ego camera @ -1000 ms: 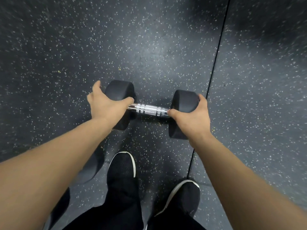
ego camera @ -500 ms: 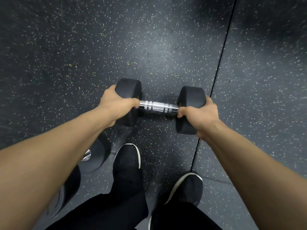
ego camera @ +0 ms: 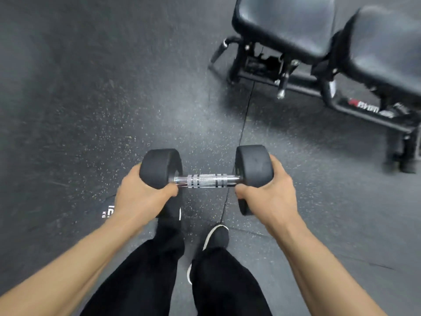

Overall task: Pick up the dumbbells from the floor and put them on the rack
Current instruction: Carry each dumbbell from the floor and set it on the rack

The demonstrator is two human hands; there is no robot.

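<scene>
A: Left hand [ego camera: 141, 197]: curling round the near side of the dumbbell [ego camera: 207, 180], on its left head, thumb reaching toward the handle. Right hand [ego camera: 268, 197]: doing the same on the right head. Gripping the heads, not the knurled bar.
B: Holding it clear of the floor [ego camera: 91, 110]?
A: Looking that way. Hanging level, just beyond the shoes [ego camera: 217, 234]. Not seeing the rack anywhere.
B: Risking a slip, then. Gripping smooth rounded heads with palms only partly wrapping; tilting one end, probably rolling it out and dropping it on the feet below.
A: Also watching the bench [ego camera: 284, 26], far right. Possibly clipping its frame while carrying. Not managing to read the blurred white KG marking [ego camera: 107, 212] by the left forearm; possibly a second dumbbell.
</scene>
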